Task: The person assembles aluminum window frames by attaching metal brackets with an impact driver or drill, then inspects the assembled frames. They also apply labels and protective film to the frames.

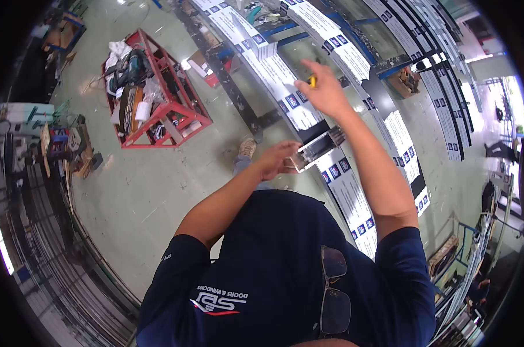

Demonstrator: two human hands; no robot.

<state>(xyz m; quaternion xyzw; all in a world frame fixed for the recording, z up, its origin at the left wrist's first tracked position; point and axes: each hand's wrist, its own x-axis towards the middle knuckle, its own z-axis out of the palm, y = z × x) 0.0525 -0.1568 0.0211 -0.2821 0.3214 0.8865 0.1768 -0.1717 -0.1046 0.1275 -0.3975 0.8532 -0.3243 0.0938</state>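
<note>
Close in front of my body, my left hand (275, 161) grips the near end of a short hollow metal profile (318, 148), thumb and fingers at its edge. The profile lies across a long bar with white printed protective film (346, 191). Farther forward, my right hand (327, 92) reaches above the same row of bars with its index finger extended. A small yellow object (313, 81) shows between its thumb and fingers; its kind cannot be made out. A stack of white pieces (266, 52) sits on the bar beyond that hand.
A red metal cart (178, 110) on the left carries a teal power drill (133, 68), rags and plastic. More film-covered bars (403, 141) run along the right on a blue and black rack (392, 65). My shoe (247, 148) rests on the green floor (158, 179).
</note>
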